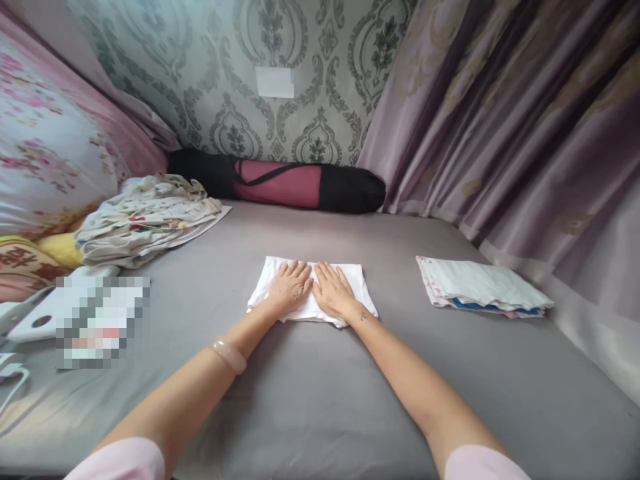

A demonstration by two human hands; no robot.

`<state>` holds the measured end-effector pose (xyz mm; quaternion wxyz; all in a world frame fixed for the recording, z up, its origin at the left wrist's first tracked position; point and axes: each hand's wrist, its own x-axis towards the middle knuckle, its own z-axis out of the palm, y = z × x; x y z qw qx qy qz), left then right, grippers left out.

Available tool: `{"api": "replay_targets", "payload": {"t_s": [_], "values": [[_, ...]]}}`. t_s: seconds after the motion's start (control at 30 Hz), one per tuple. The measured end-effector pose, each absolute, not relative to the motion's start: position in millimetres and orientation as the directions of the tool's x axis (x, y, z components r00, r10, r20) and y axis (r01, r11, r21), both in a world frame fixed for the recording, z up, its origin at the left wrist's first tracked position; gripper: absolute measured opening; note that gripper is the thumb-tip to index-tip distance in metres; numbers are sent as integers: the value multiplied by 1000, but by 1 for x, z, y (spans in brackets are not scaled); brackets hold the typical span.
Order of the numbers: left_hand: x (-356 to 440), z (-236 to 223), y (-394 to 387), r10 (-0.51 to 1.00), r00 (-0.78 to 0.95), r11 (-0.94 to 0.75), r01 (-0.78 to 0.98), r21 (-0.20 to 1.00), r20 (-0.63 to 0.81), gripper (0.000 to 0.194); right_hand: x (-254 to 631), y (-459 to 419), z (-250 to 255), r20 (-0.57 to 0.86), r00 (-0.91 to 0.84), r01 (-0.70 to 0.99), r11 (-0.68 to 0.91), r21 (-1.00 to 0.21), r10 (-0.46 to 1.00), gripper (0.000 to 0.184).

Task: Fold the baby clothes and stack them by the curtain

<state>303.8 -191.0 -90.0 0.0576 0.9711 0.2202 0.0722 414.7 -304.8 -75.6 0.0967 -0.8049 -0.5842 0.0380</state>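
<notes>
A folded white cloth [260,288], perhaps a garment, lies flat on the grey bed sheet [310,387] in front of me. My left hand [291,287] rests palm down on its middle, fingers stretched out. Beside it, my right hand [333,288] presses flat on the right half, fingers also extended, and the two hands nearly touch. Neither hand grasps anything. The cloth's centre is hidden under them. To the right lies a stack of folded cloths [485,283], white on top with a blue layer lower down.
A heap of crumpled patterned clothes [145,217] sits at the left. Nearer are a white device [37,323] with a cable and a blurred-out item [103,323]. A long black and red bag [280,183] lies along the wall. Purple curtains [525,127] hang at the right.
</notes>
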Motion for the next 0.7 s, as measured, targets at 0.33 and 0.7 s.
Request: {"api": "replay_targets", "payload": {"t_s": [0.33,0.7], "values": [[284,-82,-168,434,881,-894,394,214,187,54,431,-325,-60,85,348,921,-324,-216,934,61],[271,-82,-153,529,846,-814,485,319,62,59,456,-335,-70,-49,460,850,-455,-265,887,65]]}}
